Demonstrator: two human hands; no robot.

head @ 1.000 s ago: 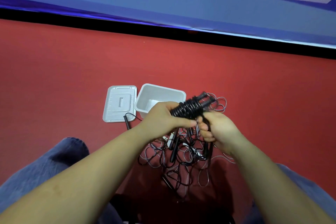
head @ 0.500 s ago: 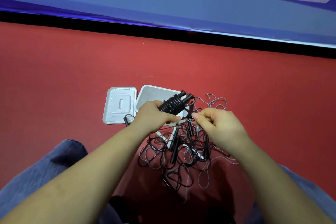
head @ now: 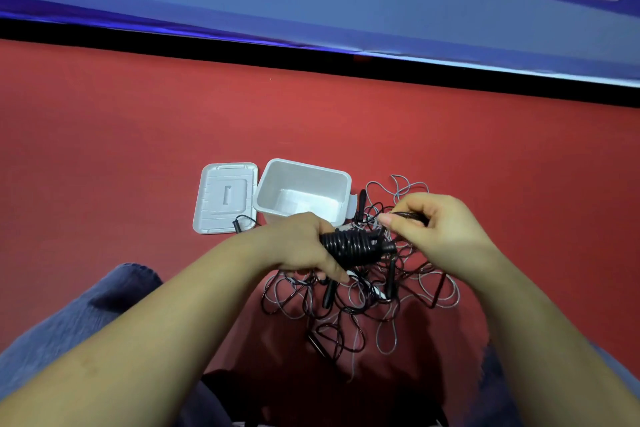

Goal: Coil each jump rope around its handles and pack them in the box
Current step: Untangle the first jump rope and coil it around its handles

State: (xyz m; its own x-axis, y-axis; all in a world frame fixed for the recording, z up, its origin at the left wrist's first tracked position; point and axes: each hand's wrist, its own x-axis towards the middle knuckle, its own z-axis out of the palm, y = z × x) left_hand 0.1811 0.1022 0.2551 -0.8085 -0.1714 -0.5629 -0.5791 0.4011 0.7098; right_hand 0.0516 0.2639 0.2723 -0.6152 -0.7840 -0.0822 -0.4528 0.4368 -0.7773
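**Black coiled jump rope held over a tangle of ropes beside an open white box**

Red floor fills most of the view, seen from above by a seated person whose forearms reach forward. The left hand (head: 304, 246) grips a black jump rope bundle (head: 353, 246), its cord wound in tight rings around the handles, which point to the right. The right hand (head: 440, 229) has its fingers curled and pinches a thin dark cord end (head: 410, 216) just beside the bundle's right tip.

Beneath both hands lies a loose pile of ropes (head: 363, 308), black and grey cords looped over each other, with several black handles lying among them. Just beyond the left hand stands a white plastic box (head: 341, 180), open, its inside bare and white. Its flat white lid (head: 225, 198) lies on the floor touching the box's left side, and a small black handle end (head: 238, 226) rests on the lid's near edge.

Blue denim covers the knees at the lower left and right. A black strip and a blue banner run across the far side.
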